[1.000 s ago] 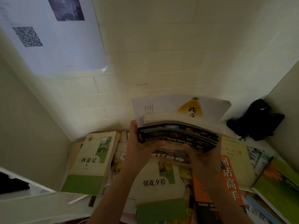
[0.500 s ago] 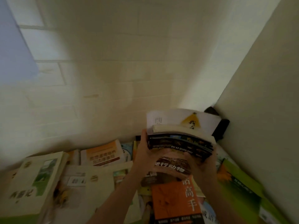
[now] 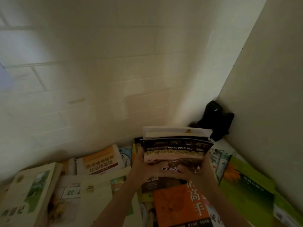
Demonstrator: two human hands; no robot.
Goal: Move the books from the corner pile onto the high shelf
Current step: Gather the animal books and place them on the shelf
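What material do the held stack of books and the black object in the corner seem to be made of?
Held stack of books: paper, likely glossy printed covers; pale page edges show on top, both hands grip it. Black object: possibly soft fabric or synthetic; dark, one small highlight, too dim to tell.

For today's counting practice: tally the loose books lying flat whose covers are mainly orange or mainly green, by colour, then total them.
Mainly orange covers: 1, the orange paperback with large white characters
Mainly green covers: 1, the bright green softcover with a sunflower
Total: 2
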